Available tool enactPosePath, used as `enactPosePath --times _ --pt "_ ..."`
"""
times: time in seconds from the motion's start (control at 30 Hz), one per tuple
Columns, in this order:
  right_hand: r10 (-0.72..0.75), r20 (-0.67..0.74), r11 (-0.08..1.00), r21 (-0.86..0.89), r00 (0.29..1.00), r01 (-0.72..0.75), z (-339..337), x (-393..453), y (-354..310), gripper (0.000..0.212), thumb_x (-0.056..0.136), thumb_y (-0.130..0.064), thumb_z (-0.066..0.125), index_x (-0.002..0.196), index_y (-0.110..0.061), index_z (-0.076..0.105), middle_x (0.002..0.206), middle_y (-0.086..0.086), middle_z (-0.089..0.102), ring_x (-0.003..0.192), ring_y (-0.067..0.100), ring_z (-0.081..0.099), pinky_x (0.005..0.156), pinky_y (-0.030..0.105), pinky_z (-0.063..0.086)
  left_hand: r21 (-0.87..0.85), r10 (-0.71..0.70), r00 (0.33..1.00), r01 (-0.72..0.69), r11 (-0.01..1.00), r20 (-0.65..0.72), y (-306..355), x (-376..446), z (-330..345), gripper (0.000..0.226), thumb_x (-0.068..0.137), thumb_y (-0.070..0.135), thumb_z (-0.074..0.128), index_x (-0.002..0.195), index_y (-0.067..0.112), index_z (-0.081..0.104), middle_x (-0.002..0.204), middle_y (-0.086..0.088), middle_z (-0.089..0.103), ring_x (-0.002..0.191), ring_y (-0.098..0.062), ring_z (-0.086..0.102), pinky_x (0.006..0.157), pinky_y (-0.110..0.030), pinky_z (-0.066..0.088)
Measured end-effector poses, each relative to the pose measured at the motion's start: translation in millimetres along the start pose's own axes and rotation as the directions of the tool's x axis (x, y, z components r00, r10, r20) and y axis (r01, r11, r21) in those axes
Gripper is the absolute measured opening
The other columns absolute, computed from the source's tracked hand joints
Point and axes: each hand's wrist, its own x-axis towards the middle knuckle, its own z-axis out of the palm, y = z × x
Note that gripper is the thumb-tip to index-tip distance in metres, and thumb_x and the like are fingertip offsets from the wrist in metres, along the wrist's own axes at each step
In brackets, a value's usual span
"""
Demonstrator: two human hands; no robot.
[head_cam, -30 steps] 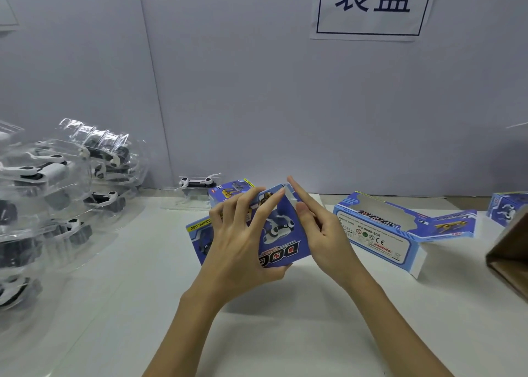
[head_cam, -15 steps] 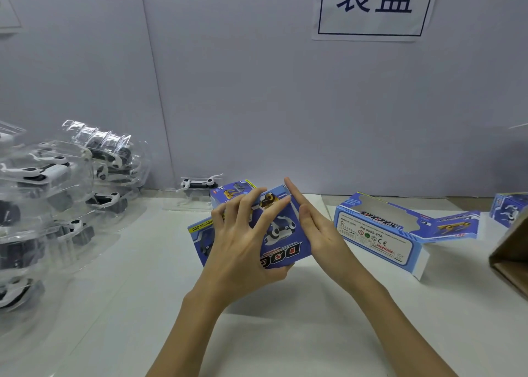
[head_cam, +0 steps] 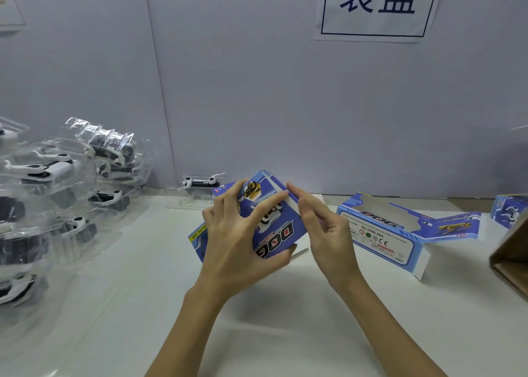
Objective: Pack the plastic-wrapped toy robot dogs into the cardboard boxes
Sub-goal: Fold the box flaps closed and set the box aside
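White table [head_cam: 143, 305]: both hands grip 1 blue box [head_cam: 274, 228]; wrapped dogs [head_cam: 51, 193] stacked left.

Toy stack [head_cam: 57, 193] blocks left; open box [head_cam: 400, 228] right.

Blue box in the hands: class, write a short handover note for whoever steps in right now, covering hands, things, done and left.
Left hand grips the blue box, held above the table.
Right hand pinches its end flap.
Wrapped toy dogs are stacked at left; one more lies by the wall.
An open empty box lies at right.
Done: cannot tell whether the held box is filled.
Left: close the flap, pack the remaining dogs.
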Motion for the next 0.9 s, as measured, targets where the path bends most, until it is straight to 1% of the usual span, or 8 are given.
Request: enactPosePath --times 0.2,0.3,0.37,0.47,0.53,0.73,0.8,0.9 --pt "0.003 -0.046 1.000 0.002 0.999 -0.003 12 -5 3 0.044 0.102 -0.042 0.044 0.144 -0.036 0.059 0.146 -0.007 0.061 0.128 0.013 0.064 0.069 0.021 0.061 0.007 0.000 1.000 0.000 1.000 -0.004 2 -1 3 0.084 0.073 0.070 0.071 0.147 0.053 0.036 0.157 -0.012 0.039 0.140 -0.032 0.039 0.104 -0.049 0.035" --pt "-0.017 0.017 1.000 -0.019 1.000 0.018 12 -7 5 0.050 0.102 -0.053 0.042 0.149 -0.040 0.052 0.155 -0.007 0.052 0.138 0.017 0.055 0.079 0.029 0.064 0.016 0.002 1.000 -0.002 1.000 0.002 0 -1 5 0.086 0.073 0.068 0.073 0.148 0.053 0.034 0.158 -0.011 0.037 0.141 -0.032 0.037 0.105 -0.050 0.035" --pt "-0.036 0.071 0.997 -0.065 0.997 0.041 12 -8 7 0.056 0.097 -0.057 0.048 0.152 -0.045 0.048 0.158 -0.012 0.046 0.144 0.017 0.048 0.084 0.036 0.064 0.002 -0.004 1.000 0.004 1.000 -0.012 -2 -2 6 0.085 0.073 0.069 0.071 0.148 0.052 0.035 0.159 -0.010 0.036 0.142 -0.031 0.036 0.107 -0.047 0.033" --pt "-0.083 0.085 0.982 -0.165 0.993 0.097 11 -8 9 0.057 0.099 -0.042 0.061 0.152 -0.050 0.042 0.158 -0.015 0.045 0.144 0.017 0.048 0.083 0.036 0.065 -0.009 -0.012 1.000 0.012 1.000 -0.019 -4 -3 7 0.084 0.074 0.071 0.068 0.149 0.053 0.034 0.159 -0.009 0.035 0.142 -0.029 0.035 0.108 -0.045 0.031" --pt "-0.105 0.091 0.976 -0.184 0.990 0.121 11 -8 11 0.057 0.100 -0.037 0.059 0.152 -0.052 0.041 0.159 -0.015 0.044 0.145 0.017 0.046 0.082 0.033 0.065 -0.001 -0.013 1.000 0.013 1.000 -0.022 -3 -3 7 0.085 0.075 0.071 0.068 0.150 0.055 0.033 0.159 -0.010 0.035 0.142 -0.029 0.035 0.108 -0.045 0.030" --pt "-0.145 0.100 0.954 -0.249 0.984 0.166 14 -8 10 0.053 0.102 -0.044 0.051 0.152 -0.054 0.036 0.163 -0.017 0.038 0.149 0.016 0.041 0.083 0.031 0.064 0.010 -0.033 0.999 0.033 0.999 -0.034 -1 -3 8 0.086 0.075 0.073 0.066 0.151 0.052 0.033 0.158 -0.011 0.037 0.142 -0.030 0.037 0.107 -0.043 0.029" --pt "-0.132 0.103 0.955 -0.252 0.986 0.154 15 -8 9 0.053 0.101 -0.047 0.053 0.150 -0.060 0.035 0.162 -0.018 0.038 0.149 0.015 0.041 0.082 0.029 0.064 -0.008 -0.046 0.998 0.046 0.999 -0.031 -1 -3 7 0.088 0.074 0.073 0.068 0.151 0.048 0.034 0.158 -0.010 0.036 0.142 -0.030 0.037 0.109 -0.045 0.032" --pt "-0.095 0.118 0.953 -0.274 0.988 0.125 13 -6 9 0.066 0.098 -0.040 0.062 0.155 -0.056 0.032 0.161 -0.018 0.040 0.146 0.014 0.045 0.080 0.030 0.065 -0.073 -0.097 0.995 0.095 0.993 -0.024 0 -2 4 0.098 0.071 0.072 0.069 0.154 0.040 0.029 0.158 -0.007 0.038 0.140 -0.026 0.040 0.109 -0.051 0.037"
